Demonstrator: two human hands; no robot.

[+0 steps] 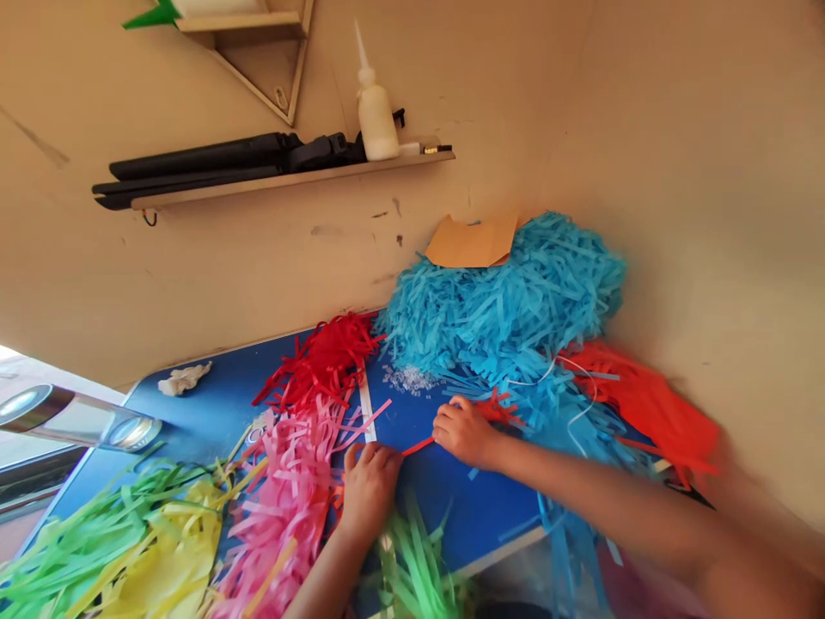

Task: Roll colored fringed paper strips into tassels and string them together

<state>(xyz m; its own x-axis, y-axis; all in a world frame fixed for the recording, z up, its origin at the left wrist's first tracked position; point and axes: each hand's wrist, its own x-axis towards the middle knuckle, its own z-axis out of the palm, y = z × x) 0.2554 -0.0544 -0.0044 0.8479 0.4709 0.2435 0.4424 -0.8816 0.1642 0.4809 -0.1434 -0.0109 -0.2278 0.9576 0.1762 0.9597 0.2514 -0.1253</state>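
Roughly midway, I judge: right hand (pixel 464 430) pinches red paper strip (pixel 418 446) over blue table (pixel 464 507); left hand (pixel 369 481) curled alongside, grip unclear. Blue fringe heap (pixel 509 301) already cut; strip still loose.

right forearm (pixel 676 533) blurred, green strips (pixel 64 550) cut off

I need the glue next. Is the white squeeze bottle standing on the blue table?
No, the white squeeze bottle stands on the wall shelf, well above the blue table.
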